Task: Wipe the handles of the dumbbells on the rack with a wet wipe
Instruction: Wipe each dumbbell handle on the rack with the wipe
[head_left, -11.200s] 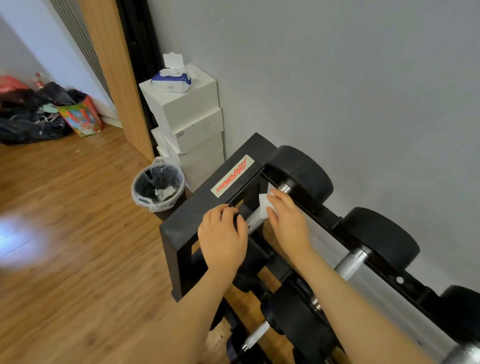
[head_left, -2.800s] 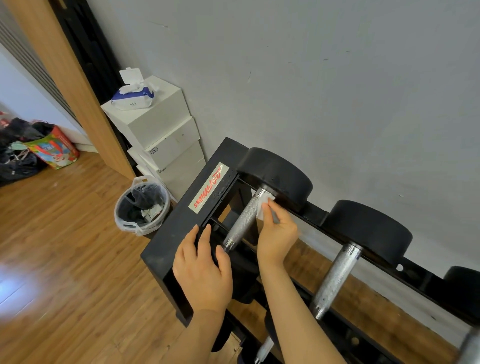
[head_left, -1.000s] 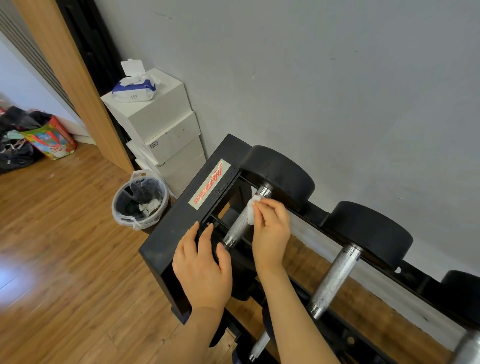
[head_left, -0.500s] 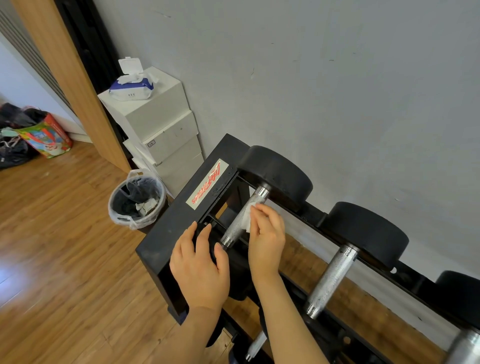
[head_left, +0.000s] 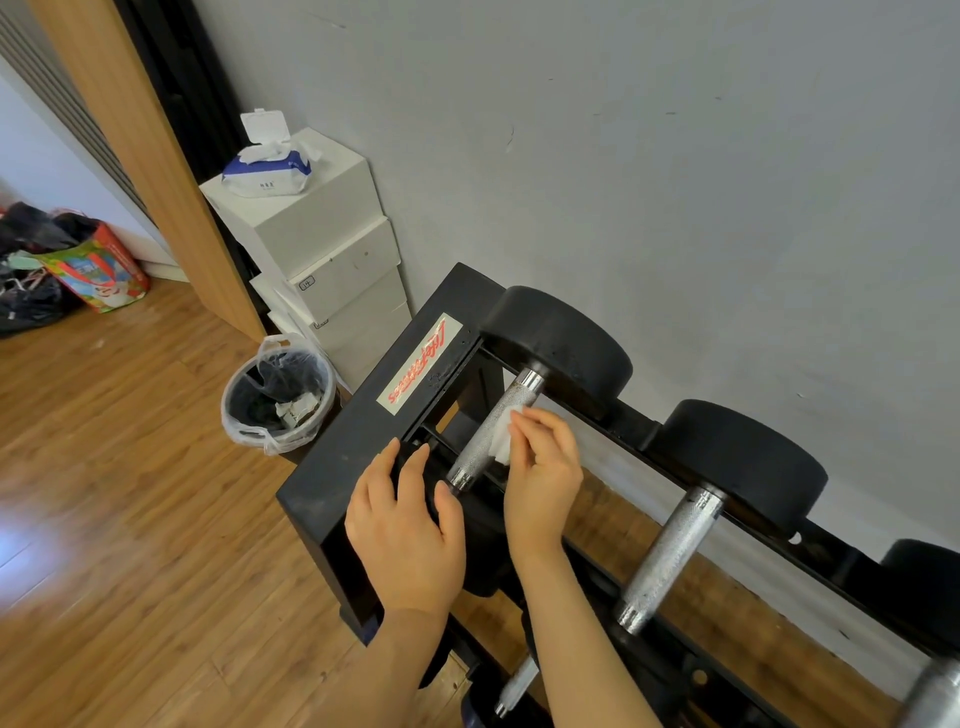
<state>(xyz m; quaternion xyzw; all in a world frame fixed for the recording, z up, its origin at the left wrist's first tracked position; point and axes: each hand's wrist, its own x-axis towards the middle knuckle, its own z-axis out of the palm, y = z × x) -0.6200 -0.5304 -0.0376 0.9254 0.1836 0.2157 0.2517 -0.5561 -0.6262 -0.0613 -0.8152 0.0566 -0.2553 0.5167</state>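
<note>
1. The left hand lay flat, fingers relaxed, on the near head of the end dumbbell at the rack corner, gripping nothing.
2. Just beyond, the right hand pinched a folded white wipe against the right side of that dumbbell's knurled handle.
3. A second handle stood bare to the right.
4. Farther off, a lined bin sat beside stacked white boxes topped by a wipe pack.

right hand and wet wipe slid lower down first dumbbell handle
</note>
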